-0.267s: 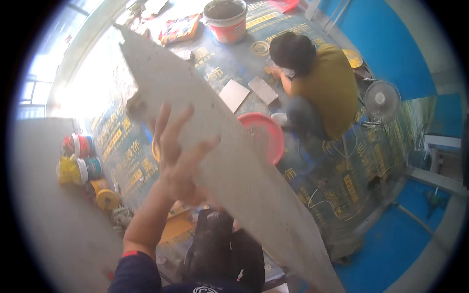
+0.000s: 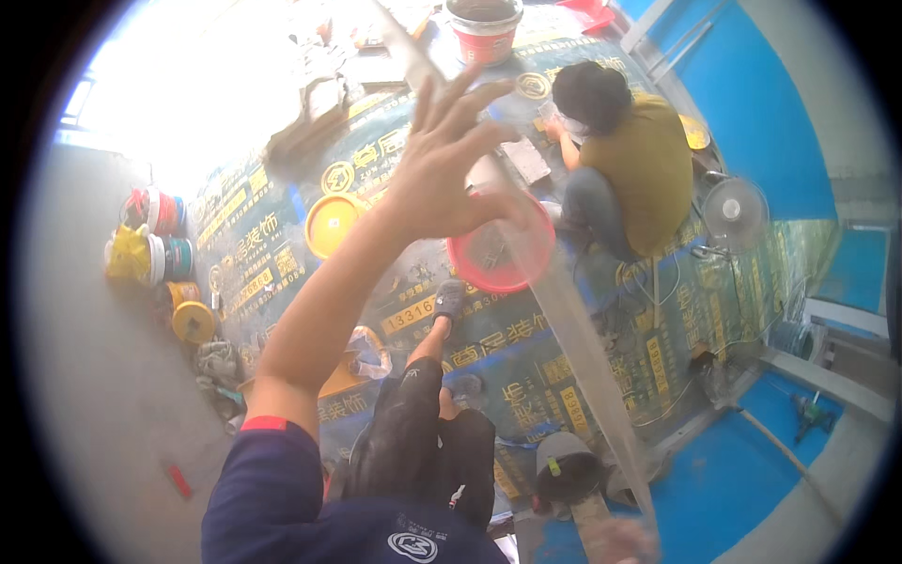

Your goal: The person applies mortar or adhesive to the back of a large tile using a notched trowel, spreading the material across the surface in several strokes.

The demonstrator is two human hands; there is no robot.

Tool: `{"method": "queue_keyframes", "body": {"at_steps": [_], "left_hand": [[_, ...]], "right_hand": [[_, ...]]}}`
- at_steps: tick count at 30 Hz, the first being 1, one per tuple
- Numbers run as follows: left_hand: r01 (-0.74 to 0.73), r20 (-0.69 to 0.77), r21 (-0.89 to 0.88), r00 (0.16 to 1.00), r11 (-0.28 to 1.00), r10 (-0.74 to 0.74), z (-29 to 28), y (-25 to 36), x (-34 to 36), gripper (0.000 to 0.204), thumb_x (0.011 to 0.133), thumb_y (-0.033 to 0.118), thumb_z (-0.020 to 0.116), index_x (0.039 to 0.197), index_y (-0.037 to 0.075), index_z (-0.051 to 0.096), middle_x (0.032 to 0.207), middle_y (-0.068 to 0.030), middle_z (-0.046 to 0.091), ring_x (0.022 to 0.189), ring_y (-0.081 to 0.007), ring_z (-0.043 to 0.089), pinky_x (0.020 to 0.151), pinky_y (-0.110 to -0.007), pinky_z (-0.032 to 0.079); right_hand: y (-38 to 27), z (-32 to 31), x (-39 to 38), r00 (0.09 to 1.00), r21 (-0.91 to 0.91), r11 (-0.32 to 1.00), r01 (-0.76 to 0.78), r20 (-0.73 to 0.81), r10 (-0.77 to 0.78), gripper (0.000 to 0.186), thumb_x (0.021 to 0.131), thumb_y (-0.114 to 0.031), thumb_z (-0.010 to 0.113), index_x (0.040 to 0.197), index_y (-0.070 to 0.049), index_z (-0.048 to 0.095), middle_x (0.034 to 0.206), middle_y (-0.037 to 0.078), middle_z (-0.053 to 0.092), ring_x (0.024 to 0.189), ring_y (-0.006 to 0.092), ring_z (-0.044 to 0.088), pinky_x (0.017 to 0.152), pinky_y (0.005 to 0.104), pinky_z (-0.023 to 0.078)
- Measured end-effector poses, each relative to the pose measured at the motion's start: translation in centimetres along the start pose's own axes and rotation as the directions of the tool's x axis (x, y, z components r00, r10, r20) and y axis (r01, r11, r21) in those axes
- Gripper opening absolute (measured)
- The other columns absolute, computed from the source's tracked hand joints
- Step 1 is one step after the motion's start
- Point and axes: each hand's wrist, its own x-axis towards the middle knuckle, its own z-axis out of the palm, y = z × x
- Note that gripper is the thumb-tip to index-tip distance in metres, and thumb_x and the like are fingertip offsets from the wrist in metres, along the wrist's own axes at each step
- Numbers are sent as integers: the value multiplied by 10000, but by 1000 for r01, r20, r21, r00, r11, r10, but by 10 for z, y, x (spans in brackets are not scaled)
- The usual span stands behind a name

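Note:
A long, thin, pale grey board [image 2: 578, 348] stands almost edge-on, slanting from top middle to lower right. Alongside its upper part, my left hand [image 2: 446, 164] is raised with fingers spread and thumb at the board's edge; whether the thumb touches it I cannot tell. My right hand [image 2: 625, 540] is at the board's lower end at the bottom of the view, too smeared to show its fingers. Beyond the board sits a red basin [image 2: 470, 268] with grey material in it, partly hidden by the board. A yellow round lid or tub [image 2: 333, 226] lies left of it.
A co-worker [image 2: 639, 169] squats at the right, hands near a grey block [image 2: 526, 160]. Behind the co-worker stands a fan [image 2: 736, 214]. Paint buckets [image 2: 171, 260] line the left wall. A red-and-white bucket [image 2: 486, 38] is at the back, a dark bucket [image 2: 567, 465] near my legs.
The board has turned from showing its broad face to nearly edge-on, swinging right. My left hand has moved up and right, fingers still spread. My right hand has come into view.

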Motion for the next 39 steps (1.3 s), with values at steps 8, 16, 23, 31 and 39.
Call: {"method": "queue_keyframes", "body": {"at_steps": [8, 16, 23, 31, 39], "left_hand": [[373, -323, -199, 848, 906, -420, 46, -46, -60, 823, 828, 334, 804, 1494, 69, 401, 1563, -210, 340, 1446, -381, 345, 1169, -482, 314], [995, 596, -35, -52, -90, -801, 288, -153, -325, 921, 798, 474, 795, 1424, -90, 423, 1325, -306, 579, 1250, -393, 575, 1050, -450, 464], [963, 608, -142, -98, -229, -788, 346, -145, -338, 725, 786, 400, 794, 1261, -73, 516, 1237, -294, 635, 1164, -402, 629, 965, -452, 510], [959, 597, -193, -53, -207, -801, 338, -142, -343, 668, 802, 337, 779, 1259, -72, 514, 1231, -288, 633, 1159, -398, 629, 980, -446, 504], [882, 590, -298, -131, -366, -797, 344, -90, -429, 665, 820, 271, 763, 1313, -52, 454, 1214, -273, 634, 1158, -377, 627, 970, -425, 508]], "right_hand": [[-112, 38, 194, 813, -670, 481, -565, -551, 188, 641, 858, -338, 735, 1342, 31, 535, 1403, 226, 543, 1282, 290, 546, 1061, 408, 423], [-113, 28, 197, 845, -746, 441, -499, -532, 58, 543, 900, -307, 740, 1291, 46, 607, 1363, 231, 591, 1248, 348, 566, 1060, 421, 428], [-122, 8, 181, 821, -779, 287, -558, -568, 53, 539, 919, -270, 743, 1308, 72, 593, 1328, 236, 622, 1205, 346, 594, 1025, 425, 452], [-113, -21, 155, 718, -684, 224, -694, -681, 145, 699, 889, -383, 760, 1412, 14, 522, 1364, 222, 607, 1245, 348, 577, 1056, 451, 431], [-96, -21, 187, 801, -741, 331, -584, -592, 87, 691, 903, -388, 729, 1412, 26, 513, 1364, 233, 601, 1251, 350, 574, 1057, 443, 431]]}}
